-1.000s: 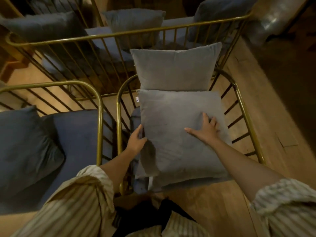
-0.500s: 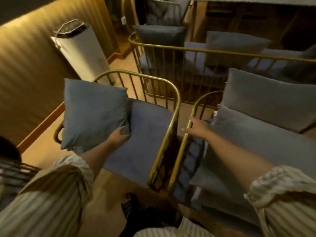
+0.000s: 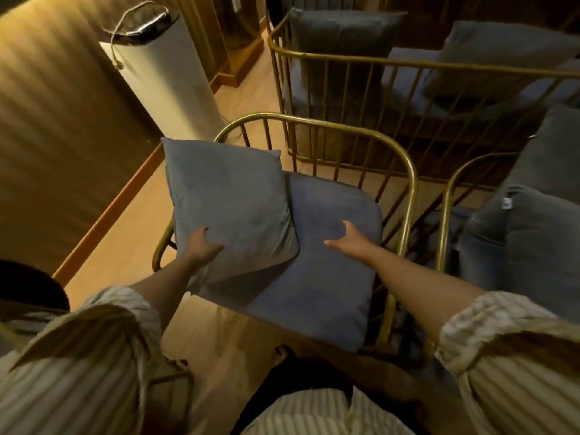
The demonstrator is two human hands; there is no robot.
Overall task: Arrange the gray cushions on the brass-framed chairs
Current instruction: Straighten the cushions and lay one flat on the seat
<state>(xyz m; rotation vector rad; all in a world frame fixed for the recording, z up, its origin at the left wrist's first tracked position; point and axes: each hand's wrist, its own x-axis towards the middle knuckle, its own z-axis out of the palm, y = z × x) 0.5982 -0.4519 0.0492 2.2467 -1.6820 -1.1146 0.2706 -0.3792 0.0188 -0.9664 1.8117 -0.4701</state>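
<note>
A gray square cushion is lifted at the left side of a brass-framed chair, tilted over its blue-gray seat pad. My left hand grips the cushion's lower edge. My right hand hovers open over the seat pad, fingers spread, holding nothing. On the neighbouring brass chair to the right, two gray cushions lie stacked, one behind the other.
A tall white cylindrical appliance stands by the wall at upper left. Behind are more brass-framed chairs holding gray cushions. A wooden wall and skirting run along the left. The floor is wood.
I have turned from the right chair to the left one. My left hand took the left cushion and raised it. My right hand left the brass rail and moved over the seat pad.
</note>
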